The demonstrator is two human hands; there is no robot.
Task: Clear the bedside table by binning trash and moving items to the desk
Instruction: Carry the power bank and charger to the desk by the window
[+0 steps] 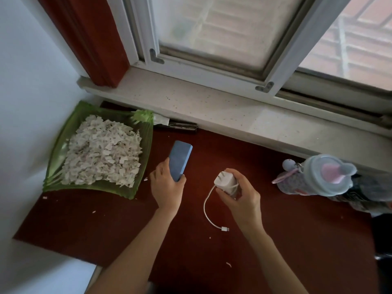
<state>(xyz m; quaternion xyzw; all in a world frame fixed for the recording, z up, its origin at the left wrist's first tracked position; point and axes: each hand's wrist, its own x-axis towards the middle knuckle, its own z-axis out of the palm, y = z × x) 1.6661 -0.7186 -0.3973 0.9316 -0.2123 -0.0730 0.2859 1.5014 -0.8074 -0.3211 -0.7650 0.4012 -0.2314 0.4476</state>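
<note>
My left hand [167, 187] grips the lower end of a flat blue phone-like block [180, 159], tilted up above the dark red table top [106, 225]. My right hand [239, 195] is closed around a white charger plug [224, 181] with cable wound round it. A loose loop of the white cable [206, 211] hangs down and ends in a small connector [224, 229] on the table.
A green square dish [59, 145] heaped with white paper shreds [101, 151] sits at the left by the wall. A pastel water bottle [318, 177] lies at the right. A stone windowsill [212, 107] runs behind; paper bits dot the table.
</note>
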